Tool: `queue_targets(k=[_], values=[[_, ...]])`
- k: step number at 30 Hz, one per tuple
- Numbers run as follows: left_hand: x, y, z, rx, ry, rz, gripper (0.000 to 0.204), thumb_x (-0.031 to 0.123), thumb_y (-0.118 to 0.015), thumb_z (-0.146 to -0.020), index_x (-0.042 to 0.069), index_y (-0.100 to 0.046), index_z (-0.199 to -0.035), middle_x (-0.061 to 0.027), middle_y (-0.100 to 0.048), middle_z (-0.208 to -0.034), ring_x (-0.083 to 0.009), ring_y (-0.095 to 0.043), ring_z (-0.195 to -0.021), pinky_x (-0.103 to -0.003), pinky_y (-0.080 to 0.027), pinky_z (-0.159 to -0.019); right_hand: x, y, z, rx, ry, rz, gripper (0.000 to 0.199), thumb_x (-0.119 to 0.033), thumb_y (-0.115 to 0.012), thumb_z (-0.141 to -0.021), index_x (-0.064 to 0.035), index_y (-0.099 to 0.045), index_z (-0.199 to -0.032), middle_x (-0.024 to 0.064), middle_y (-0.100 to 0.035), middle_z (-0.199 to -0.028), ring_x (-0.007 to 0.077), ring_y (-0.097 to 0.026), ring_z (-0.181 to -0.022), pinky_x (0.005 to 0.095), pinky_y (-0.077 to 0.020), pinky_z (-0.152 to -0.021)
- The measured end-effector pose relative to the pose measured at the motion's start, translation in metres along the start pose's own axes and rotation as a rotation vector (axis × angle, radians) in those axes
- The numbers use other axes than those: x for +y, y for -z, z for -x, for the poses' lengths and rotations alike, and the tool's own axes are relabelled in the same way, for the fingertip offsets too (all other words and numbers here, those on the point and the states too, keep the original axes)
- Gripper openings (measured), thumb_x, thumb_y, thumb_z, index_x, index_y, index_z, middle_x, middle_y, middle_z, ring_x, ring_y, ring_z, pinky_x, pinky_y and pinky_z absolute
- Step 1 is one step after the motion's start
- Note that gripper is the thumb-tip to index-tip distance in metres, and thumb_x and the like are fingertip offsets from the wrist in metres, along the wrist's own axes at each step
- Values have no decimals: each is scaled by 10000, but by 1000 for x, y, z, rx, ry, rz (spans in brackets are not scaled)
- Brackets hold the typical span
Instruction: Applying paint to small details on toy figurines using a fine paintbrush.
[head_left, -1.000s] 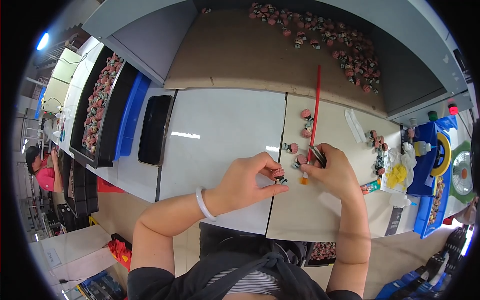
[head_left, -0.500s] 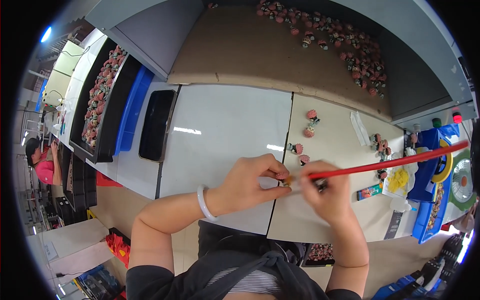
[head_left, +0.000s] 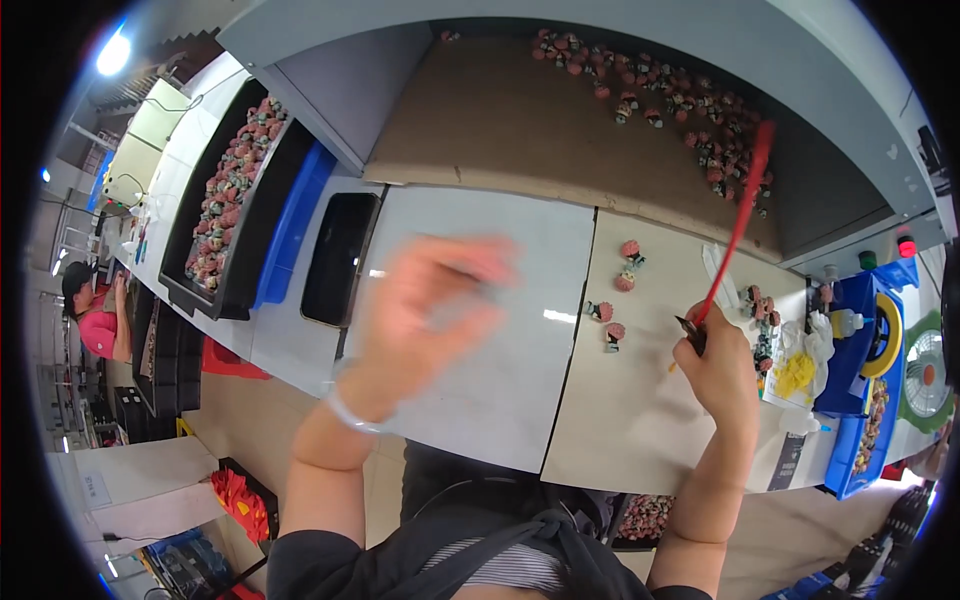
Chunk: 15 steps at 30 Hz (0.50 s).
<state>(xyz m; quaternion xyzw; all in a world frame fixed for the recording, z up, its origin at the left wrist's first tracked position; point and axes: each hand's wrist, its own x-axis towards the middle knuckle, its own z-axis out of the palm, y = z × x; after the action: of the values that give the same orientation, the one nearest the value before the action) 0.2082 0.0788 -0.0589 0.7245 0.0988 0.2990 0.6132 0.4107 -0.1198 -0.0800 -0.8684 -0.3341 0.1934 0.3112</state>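
Observation:
My left hand point(head_left: 425, 310) is smeared by motion above the white tabletop point(head_left: 490, 390), so I cannot make out its fingers or anything in them. My right hand point(head_left: 722, 360) is closed round a thin paintbrush with a long red handle point(head_left: 740, 215); a small yellow tip shows below the fingers. A dark pointed piece point(head_left: 690, 332) also sticks out of that grip, its kind unclear. Left of this hand, small pink-topped figurines point(head_left: 614, 337) lie on the cream board, and more figurines point(head_left: 760, 305) are grouped behind it to the right.
A phone point(head_left: 340, 258) lies left, beside a black tray point(head_left: 180, 275) of figurines. Many figurines point(head_left: 715, 150) are heaped inside the grey booth point(head_left: 330, 100). Yellow paint point(head_left: 796, 374), a blue bin point(head_left: 848, 400) and a green fan point(head_left: 925, 370) stand right. Another person point(head_left: 98, 320) sits far left.
My left hand has swung left from the figurine it pinched beside the brush. My right hand has moved right and away, tilting the red handle upward. The view has shifted slightly.

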Motion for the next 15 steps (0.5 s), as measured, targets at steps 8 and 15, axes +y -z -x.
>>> queue_targets(k=[8, 15], values=[[51, 179, -1, 796, -44, -1686, 340, 45, -575, -795, 17, -521, -1129, -87, -565, -1086, -172, -555, -946, -270, -436, -813, 2, -5, -1, -60, -36, 163, 238, -100, -569, -690, 16, -504, -887, 175, -568, -617, 310, -583, -612, 385, -435, -571], [-20, -6, -16, -179, -276, -818, 276, -32, -562, -698, 48, -583, -961, -119, -583, -985, -292, -547, -941, -348, -445, -817, -10, -11, 2, 59, 50, -57, 205, -95, -552, -755, 2, -493, -925, 87, -488, -518, 163, -532, -467, 294, -395, -472]])
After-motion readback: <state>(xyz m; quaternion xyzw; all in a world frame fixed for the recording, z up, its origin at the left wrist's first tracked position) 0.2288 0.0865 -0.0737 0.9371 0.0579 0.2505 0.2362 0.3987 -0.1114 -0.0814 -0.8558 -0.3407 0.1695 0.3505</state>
